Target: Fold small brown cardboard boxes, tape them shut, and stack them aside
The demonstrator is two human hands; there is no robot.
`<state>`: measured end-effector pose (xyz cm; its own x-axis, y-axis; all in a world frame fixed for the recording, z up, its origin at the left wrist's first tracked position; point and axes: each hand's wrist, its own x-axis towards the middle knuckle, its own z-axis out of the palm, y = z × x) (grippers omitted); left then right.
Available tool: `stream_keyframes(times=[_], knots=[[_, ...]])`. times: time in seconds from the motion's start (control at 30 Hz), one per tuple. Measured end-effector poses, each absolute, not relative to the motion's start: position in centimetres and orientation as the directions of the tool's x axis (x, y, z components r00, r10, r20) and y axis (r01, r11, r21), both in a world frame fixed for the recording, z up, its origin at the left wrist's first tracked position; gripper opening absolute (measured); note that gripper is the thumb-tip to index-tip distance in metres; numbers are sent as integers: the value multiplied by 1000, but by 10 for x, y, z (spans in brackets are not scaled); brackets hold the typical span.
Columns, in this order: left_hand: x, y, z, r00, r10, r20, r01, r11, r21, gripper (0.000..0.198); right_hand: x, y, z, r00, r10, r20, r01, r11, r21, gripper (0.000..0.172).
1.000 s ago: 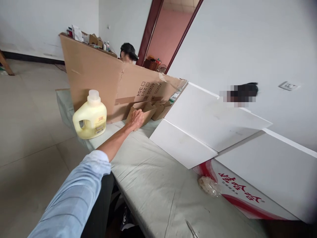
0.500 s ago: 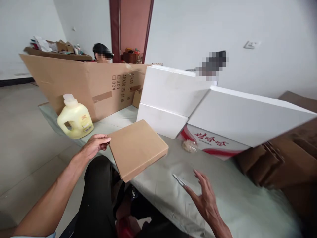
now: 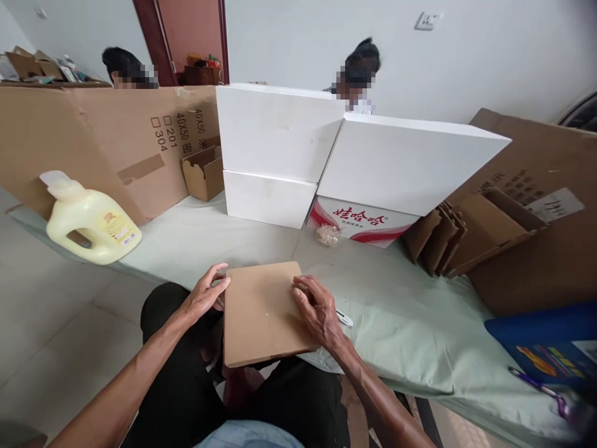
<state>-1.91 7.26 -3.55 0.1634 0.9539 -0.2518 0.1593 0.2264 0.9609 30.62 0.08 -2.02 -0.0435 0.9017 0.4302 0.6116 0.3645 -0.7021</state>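
A flat brown cardboard box [image 3: 263,317] sits at the table's front edge, above my lap. My left hand [image 3: 208,292] grips its left edge, with the thumb at the upper left corner. My right hand [image 3: 319,311] holds the right side, its fingers bent over the edge onto the top face. Just beyond the right wrist a slim white and metal tool, which looks like a utility knife [image 3: 344,318], lies on the cloth, partly hidden by that hand.
A yellow detergent jug [image 3: 96,224] stands left, before a large carton [image 3: 125,137]. White boxes [image 3: 280,130] rise ahead, with a clear bundle [image 3: 328,235] before them. Folded cardboard [image 3: 485,230], a blue container [image 3: 545,342] and a purple pen [image 3: 536,386] are right. Two people sit beyond.
The cardboard box has come nearer and turned squarer to me. My right hand has moved from beside the slim tool onto the box's right side. The view has shifted right and down.
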Motion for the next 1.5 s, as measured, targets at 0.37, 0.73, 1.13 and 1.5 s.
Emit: stream_keyframes(times=[0.37,0.73,1.13,1.5], knots=[[-57,12,-57,508,859,-72,456,-197,868,160,318,5,-43,190,939,287,423,186,-887,49],[-55,30,-8,207,975,-84,246,31,969,98,308,23,28,39,991,-130,74,-133,-988,71],[-61,23,13,411,905,113,322,-260,910,134,326,57,-16,-26,988,152,665,130,-735,53],[-44,34,4,362,877,315,346,-440,828,44,379,10,-72,-8,989,146,877,77,-474,17]])
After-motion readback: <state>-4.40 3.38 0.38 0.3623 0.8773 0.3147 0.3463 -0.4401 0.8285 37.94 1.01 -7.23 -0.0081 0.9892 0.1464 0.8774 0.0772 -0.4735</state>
